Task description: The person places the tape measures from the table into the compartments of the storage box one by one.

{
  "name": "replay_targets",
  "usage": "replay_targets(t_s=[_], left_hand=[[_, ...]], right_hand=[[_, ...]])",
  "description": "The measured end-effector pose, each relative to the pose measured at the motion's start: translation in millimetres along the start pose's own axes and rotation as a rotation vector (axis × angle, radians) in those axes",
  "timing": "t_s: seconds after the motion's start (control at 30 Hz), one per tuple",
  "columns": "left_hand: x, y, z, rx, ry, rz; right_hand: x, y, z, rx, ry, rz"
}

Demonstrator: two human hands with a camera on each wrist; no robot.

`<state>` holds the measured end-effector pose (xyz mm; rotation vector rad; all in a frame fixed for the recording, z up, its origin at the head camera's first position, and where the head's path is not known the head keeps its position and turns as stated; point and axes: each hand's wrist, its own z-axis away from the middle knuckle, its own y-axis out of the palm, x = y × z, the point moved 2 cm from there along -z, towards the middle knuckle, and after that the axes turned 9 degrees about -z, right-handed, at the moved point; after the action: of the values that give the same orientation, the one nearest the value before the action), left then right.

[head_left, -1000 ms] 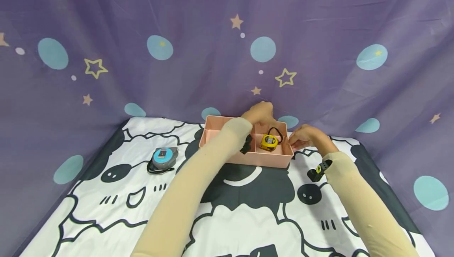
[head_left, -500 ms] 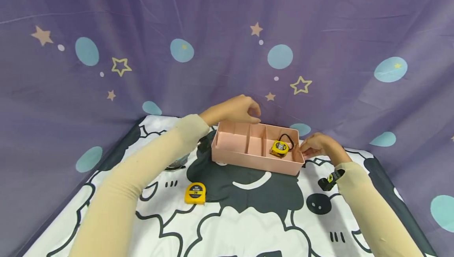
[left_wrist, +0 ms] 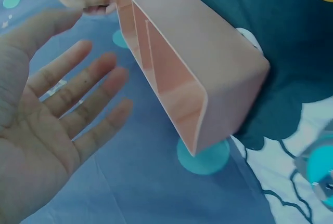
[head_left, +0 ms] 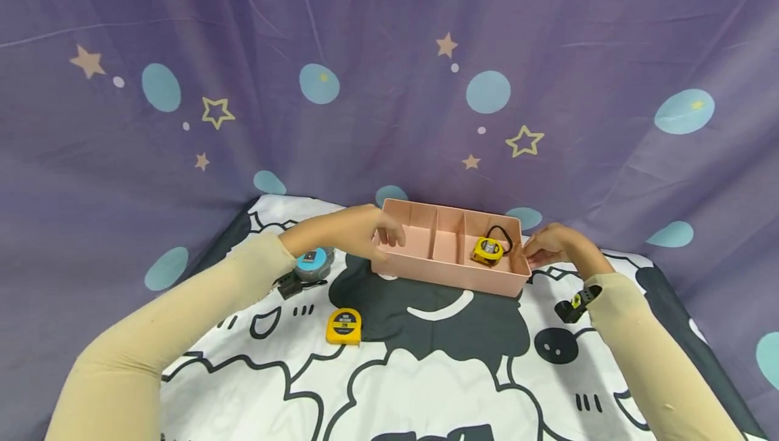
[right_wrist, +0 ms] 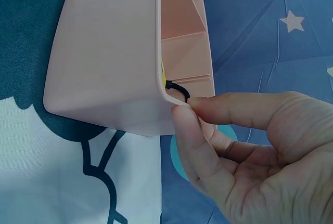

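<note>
My left hand (head_left: pixel 363 233) hovers at the left end of a pink divided box (head_left: pixel 453 280). Its fingers are spread and hold nothing in the left wrist view, palm (left_wrist: pixel 36 141) showing. At the opposite end, my right hand (head_left: pixel 550 245) pinches the box's rim between thumb and forefinger, clear in the right wrist view (right_wrist: pixel 244 146). Inside the right compartment lies a small yellow tape measure (head_left: pixel 487 251) with a black strap. A grey tape measure with a blue face (head_left: pixel 314 263) lies on the cloth, partly covered by my left wrist.
A second yellow tape measure (head_left: pixel 343 327) lies on the sheep-print cloth (head_left: pixel 438 380), in front of the box's left end. A purple curtain (head_left: pixel 389 130) rises close behind the box. Black cameras are strapped to both wrists.
My left hand has left the box's right part, swung leftward over its back edge and come down at its left end. My right hand keeps its pinch. The head view has shifted slightly.
</note>
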<state>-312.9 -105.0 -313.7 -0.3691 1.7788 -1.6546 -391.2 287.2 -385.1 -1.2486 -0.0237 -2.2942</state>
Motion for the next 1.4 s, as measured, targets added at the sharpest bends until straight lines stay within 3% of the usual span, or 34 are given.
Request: replay_targets(t_s=[0.27, 0.4, 0.8, 1.2, 1.4], left_hand=[[10.8, 19.9, 32.4, 0.115, -0.055, 0.101], [14.0, 33.3, 39.6, 0.154, -0.062, 0.15], [21.3, 60.6, 41.2, 0.286, -0.11, 0.132], [19.0, 73.2, 37.9, 0.337, -0.083, 0.101], [19.8, 80.9, 38.9, 0.35, -0.109, 0.08]], right_hand=[[-8, 0.2, 4, 0.002, 0.016, -0.031], [-8, -2.1, 7, 0.002, 0.008, -0.026], [1, -3.7, 1, 0.015, -0.001, -0.014], [-1, -0.7, -3, 0.011, 0.012, -0.005], [0, -1.8, -4, 0.001, 0.009, -0.01]])
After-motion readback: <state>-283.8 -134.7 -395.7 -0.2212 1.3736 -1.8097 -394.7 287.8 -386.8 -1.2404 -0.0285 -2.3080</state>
